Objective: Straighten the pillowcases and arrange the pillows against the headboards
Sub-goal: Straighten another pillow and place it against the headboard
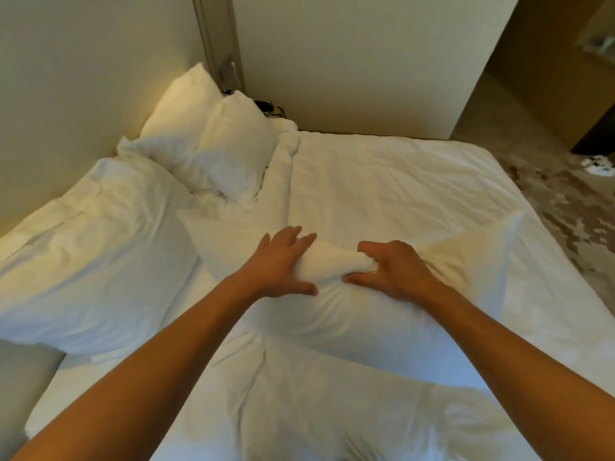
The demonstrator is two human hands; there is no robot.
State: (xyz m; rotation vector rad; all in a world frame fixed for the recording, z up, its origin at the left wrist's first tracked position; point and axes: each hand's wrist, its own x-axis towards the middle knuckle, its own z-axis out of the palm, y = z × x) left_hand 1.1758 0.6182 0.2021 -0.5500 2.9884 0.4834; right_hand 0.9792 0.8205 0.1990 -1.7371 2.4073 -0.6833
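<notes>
Two hands on pillow (349, 314): left hand (283, 271) flat and spread, right hand (389, 271) pinching pillowcase fold, probably; headboard (66, 78) far-left of us.

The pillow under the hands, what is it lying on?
The pillow lies on the white bedding. The left hand presses it flat; the right hand pinches its cloth. What lies directly beneath it is covered.

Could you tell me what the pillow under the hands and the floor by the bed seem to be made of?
The pillow: white woven fabric, probably cotton, matte; it creases finely and bunches where the right hand pinches it, and the soft filling dents under the left hand. The floor: likely carpet, matte with a mottled brown and grey pattern, though blur leaves this open.
</notes>
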